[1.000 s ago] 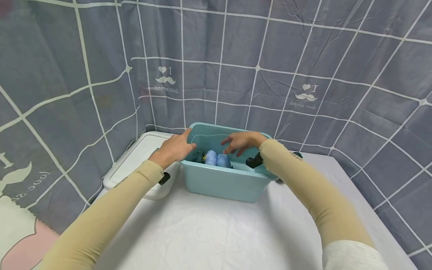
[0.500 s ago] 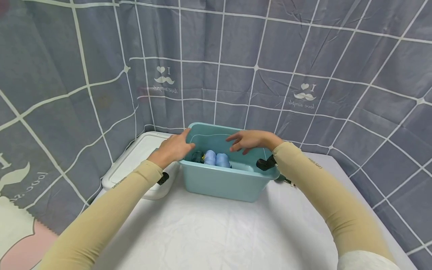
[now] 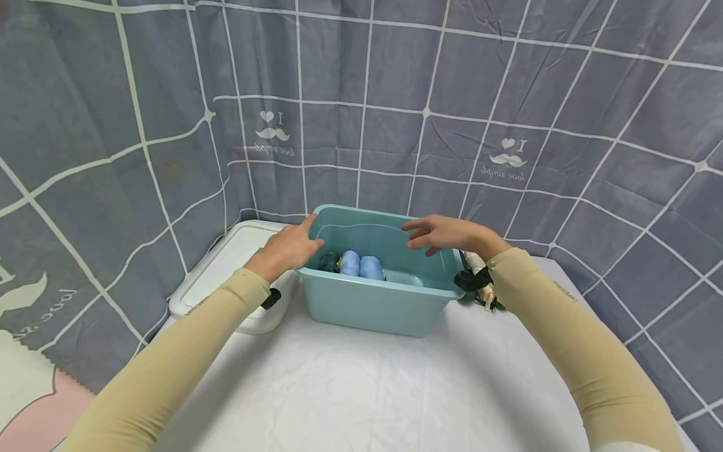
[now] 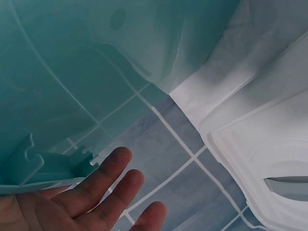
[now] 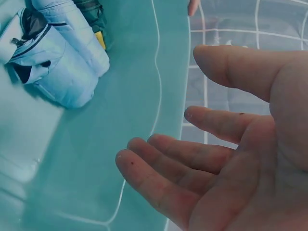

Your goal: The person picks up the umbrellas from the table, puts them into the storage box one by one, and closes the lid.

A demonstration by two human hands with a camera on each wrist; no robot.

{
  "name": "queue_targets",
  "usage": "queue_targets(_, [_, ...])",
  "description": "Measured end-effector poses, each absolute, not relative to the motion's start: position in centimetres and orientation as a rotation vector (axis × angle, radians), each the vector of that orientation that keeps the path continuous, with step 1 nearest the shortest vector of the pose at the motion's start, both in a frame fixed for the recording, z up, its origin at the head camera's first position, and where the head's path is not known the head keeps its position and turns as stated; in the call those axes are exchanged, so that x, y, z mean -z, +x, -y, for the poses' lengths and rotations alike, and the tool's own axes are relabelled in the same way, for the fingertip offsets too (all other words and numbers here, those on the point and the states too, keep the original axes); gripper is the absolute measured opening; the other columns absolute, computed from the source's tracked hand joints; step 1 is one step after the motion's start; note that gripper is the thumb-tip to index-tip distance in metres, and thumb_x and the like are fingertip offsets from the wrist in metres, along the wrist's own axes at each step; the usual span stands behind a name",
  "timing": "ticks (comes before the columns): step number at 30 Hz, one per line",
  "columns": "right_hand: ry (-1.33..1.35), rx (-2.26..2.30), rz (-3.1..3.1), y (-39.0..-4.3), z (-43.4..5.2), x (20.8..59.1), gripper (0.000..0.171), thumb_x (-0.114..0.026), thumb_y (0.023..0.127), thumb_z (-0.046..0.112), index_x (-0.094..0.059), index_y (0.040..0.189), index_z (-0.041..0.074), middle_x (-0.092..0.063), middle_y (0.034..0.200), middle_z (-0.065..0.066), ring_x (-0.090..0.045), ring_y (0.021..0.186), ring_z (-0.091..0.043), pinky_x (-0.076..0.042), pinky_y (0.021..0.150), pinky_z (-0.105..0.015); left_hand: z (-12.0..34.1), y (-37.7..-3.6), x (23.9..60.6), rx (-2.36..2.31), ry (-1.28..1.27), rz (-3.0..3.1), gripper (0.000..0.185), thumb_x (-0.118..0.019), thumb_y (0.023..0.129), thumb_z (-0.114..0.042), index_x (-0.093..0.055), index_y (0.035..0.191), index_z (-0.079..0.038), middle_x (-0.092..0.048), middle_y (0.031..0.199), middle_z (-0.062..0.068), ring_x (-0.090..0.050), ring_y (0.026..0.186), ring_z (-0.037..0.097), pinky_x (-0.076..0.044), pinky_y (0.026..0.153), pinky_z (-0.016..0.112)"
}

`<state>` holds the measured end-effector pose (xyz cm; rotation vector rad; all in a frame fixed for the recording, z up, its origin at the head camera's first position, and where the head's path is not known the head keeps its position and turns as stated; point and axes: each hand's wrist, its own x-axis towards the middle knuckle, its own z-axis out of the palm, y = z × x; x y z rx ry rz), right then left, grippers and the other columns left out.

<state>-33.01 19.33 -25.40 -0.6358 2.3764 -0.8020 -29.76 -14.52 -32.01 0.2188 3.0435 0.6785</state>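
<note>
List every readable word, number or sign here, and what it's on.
"I", "love simple": mirrored, with heart and moustache signs, twice on back curtain.
"I", "love": left curtain, with moustache sign; next letters unclear.
Left sleeve, right sleeve: lettering too small to read.
No readable numbers.

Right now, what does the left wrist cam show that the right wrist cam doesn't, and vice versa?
Left wrist only: white lid and white table cover.
Right wrist only: right hand, light-blue padded fabric and a dark green item with a yellow patch.
Both: teal bin, grid-patterned curtain and left hand, though the right wrist cam catches only a fingertip.
</note>
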Motion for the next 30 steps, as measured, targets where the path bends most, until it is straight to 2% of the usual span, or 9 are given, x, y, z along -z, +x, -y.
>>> queue_targets(8, [-0.613, 0.877, -2.432, -32.6, -21.9, 25.3, 0.065, -0.061, 0.101, 0.030, -0.033, 0.158, 0.015, -0.041, 0.157, -0.020, -0.051, 0.137, -0.035, -0.049, 0.105, -0.048, 14.6, -29.7, 32.0, -0.692, 0.231, -3.036, 0.076, -0.045, 0.100, -0.042, -0.013, 0.163, -0.013, -0.045, 0.152, 0.025, -0.050, 0.134, 0.044, -0.045, 0.101, 0.062])
queue_targets(21, [-0.589, 1.048, -2.487, -31.4, -25.2, 24.8, 0.063, -0.061, 0.102, 0.027, -0.035, 0.158, 0.015, -0.042, 0.156, -0.021, -0.048, 0.138, -0.041, -0.042, 0.112, -0.050, 14.5, -29.8, 32.1, -0.698, 0.236, -3.043, 0.076, -0.044, 0.100, -0.042, -0.014, 0.163, -0.012, -0.046, 0.151, 0.026, -0.051, 0.133, 0.044, -0.045, 0.102, 0.062])
queue_targets(30, [-0.563, 1.134, -2.505, -31.3, -27.5, 25.2, 0.063, -0.059, 0.102, 0.029, -0.034, 0.158, 0.013, -0.042, 0.155, -0.022, -0.048, 0.139, -0.037, -0.042, 0.112, -0.050, 14.6, -29.7, 32.1, -0.711, 0.221, -3.038, 0.077, -0.045, 0.099, -0.043, -0.014, 0.163, -0.013, -0.046, 0.152, 0.025, -0.051, 0.133, 0.044, -0.045, 0.101, 0.061])
